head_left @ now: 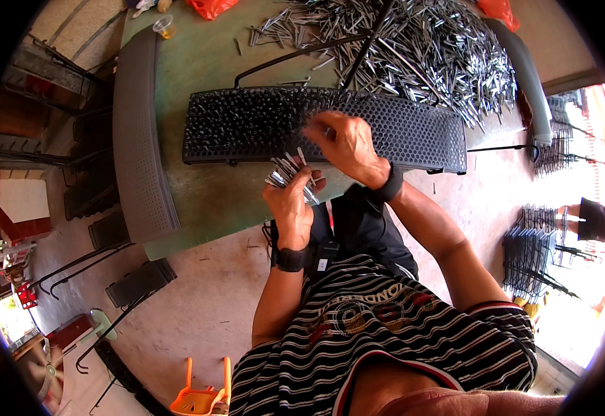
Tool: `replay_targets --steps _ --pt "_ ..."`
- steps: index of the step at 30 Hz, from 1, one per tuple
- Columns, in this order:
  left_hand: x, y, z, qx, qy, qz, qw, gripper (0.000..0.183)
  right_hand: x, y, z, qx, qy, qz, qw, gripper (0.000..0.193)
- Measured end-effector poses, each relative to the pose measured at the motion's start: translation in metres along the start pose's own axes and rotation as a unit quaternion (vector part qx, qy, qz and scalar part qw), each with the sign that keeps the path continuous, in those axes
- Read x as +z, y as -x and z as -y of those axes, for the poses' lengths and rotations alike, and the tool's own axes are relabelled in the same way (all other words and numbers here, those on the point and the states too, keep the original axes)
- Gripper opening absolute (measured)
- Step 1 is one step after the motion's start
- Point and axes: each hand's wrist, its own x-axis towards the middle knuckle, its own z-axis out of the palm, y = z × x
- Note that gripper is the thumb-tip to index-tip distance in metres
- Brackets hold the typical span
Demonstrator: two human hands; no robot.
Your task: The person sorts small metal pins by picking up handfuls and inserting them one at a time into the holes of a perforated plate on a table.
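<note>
A long black perforated rack lies across the table edge in front of me. Small shiny ends dot the holes of its left half, while the holes on the right look bare. My left hand is closed around a bundle of slim silvery metal rods, just below the rack's near edge. Over the middle of the rack, my right hand has its fingers curled and pinched together. Its fingertips are blurred, and what they hold cannot be made out.
A large heap of metal rods covers the far right of the green table. Grey perforated panels lie along its left edge. A plastic cup stands at far left. Dark racks stack at right; an orange stool stands behind.
</note>
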Motion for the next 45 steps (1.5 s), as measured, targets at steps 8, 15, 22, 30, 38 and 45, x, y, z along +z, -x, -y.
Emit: replay_targets --steps 8,15,22,30,38,45 --pt "0.000 0.001 0.005 -0.019 -0.013 0.027 0.999 0.020 0.004 0.001 0.004 0.135 -0.264 -0.083 0.952 0.012" --pt "-0.008 0.000 0.005 -0.013 -0.008 0.022 1.000 0.020 0.027 -0.001 -0.002 0.058 -0.243 -0.165 0.954 0.013" --pt "-0.008 0.004 -0.003 -0.009 -0.024 0.001 1.000 0.018 0.027 -0.003 -0.019 -0.133 0.030 -0.124 0.983 0.009" --pt "-0.004 0.004 0.001 -0.013 -0.029 0.011 0.999 0.019 0.004 0.009 -0.002 0.134 -0.198 0.097 0.966 0.013" --pt "-0.008 0.003 0.002 -0.017 -0.015 0.011 1.000 0.020 0.011 0.002 0.006 0.107 -0.285 -0.148 0.941 0.013" --pt "-0.013 0.000 0.003 -0.010 -0.012 0.005 1.000 0.017 0.032 0.003 -0.005 0.024 -0.202 -0.149 0.968 0.012"
